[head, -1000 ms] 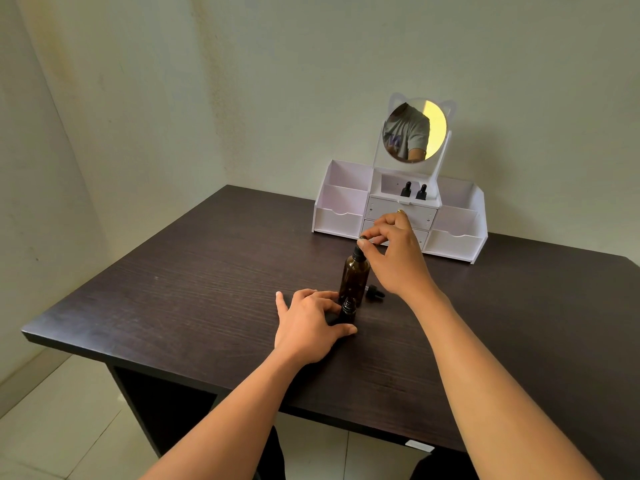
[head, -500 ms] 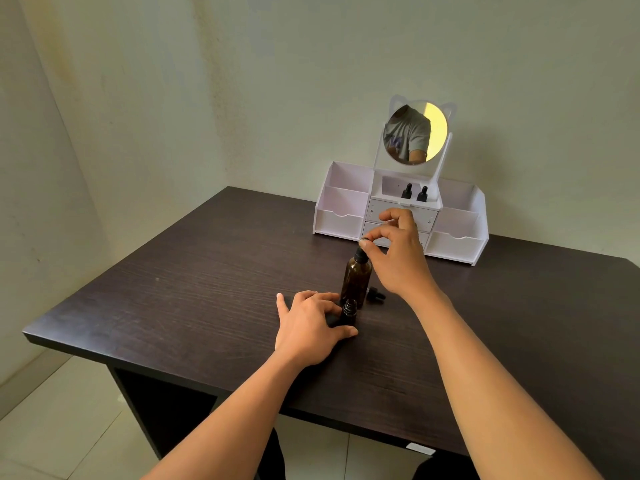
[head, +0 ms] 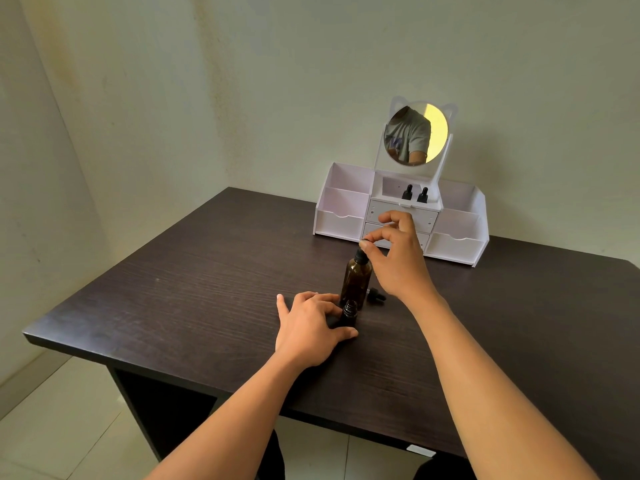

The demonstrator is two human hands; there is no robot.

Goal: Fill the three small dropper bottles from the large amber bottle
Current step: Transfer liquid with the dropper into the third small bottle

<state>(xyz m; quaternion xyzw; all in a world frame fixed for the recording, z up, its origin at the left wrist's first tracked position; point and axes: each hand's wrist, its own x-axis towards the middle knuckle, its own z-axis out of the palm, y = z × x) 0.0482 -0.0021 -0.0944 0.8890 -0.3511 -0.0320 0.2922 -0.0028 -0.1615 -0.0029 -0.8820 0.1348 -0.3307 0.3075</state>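
The large amber bottle [head: 355, 278] stands upright in the middle of the dark table [head: 194, 289]. My right hand [head: 398, 258] pinches the black top at the bottle's neck with thumb and forefinger. In front of it stands a small dropper bottle [head: 349, 312] with its neck uncapped, and my left hand [head: 310, 327] grips its body, which is mostly hidden by the fingers. A black dropper cap [head: 375, 295] lies on the table just right of the big bottle. Two more small dropper bottles [head: 415, 194] stand capped in the organiser's middle compartment.
A white organiser [head: 346, 216] with drawers, side bins and a round mirror [head: 415, 133] stands at the table's back edge against the wall. The table's near edge runs just below my forearms; tiled floor lies beyond it at the left.
My right hand has risen slightly at the amber bottle's top, fingers turning around the cap. My left hand stays on the small bottle.
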